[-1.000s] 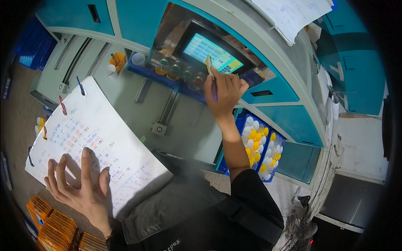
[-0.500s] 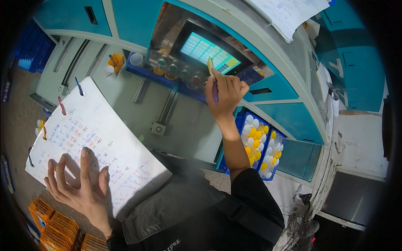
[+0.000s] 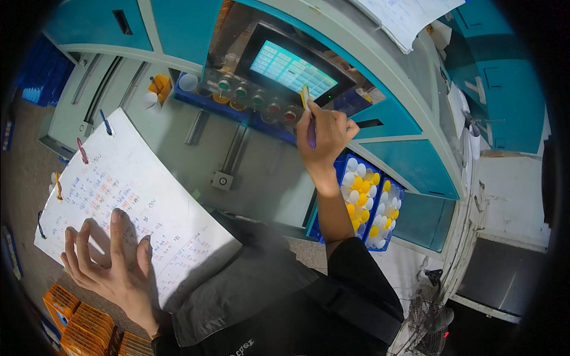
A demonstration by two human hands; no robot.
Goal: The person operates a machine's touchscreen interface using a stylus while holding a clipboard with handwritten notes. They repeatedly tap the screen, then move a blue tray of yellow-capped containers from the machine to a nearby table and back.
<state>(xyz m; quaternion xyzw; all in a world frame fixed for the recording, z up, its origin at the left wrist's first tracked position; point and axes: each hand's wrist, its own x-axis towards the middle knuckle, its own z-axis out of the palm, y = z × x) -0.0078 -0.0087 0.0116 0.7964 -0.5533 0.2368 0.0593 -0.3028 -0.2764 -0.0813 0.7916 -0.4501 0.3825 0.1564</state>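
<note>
My left hand (image 3: 113,267) lies with its fingers spread on a page of handwriting in a thick ring-bound notebook (image 3: 178,237). Small coloured rings run along the notebook's upper left edge. My right hand (image 3: 325,137) grips a purple pen (image 3: 312,133) whose yellow end points up at the lower edge of a lit touchscreen (image 3: 292,68). Whether the pen touches the glass I cannot tell. Below the screen, a row of round green and red push buttons (image 3: 258,98) sits on the teal machine's panel.
Two blue trays (image 3: 376,193) packed with white and yellow cups stand right of my right forearm. Rails and a small block (image 3: 222,180) lie on the machine's grey bed. Orange crates (image 3: 89,329) are at lower left. A fan (image 3: 427,317) stands at lower right, and papers (image 3: 404,21) rest up top.
My right hand with the pen has moved slightly down and right, away from the yellow keys. The screen now shows a different, mostly pale blue layout. My left hand stays on the page.
</note>
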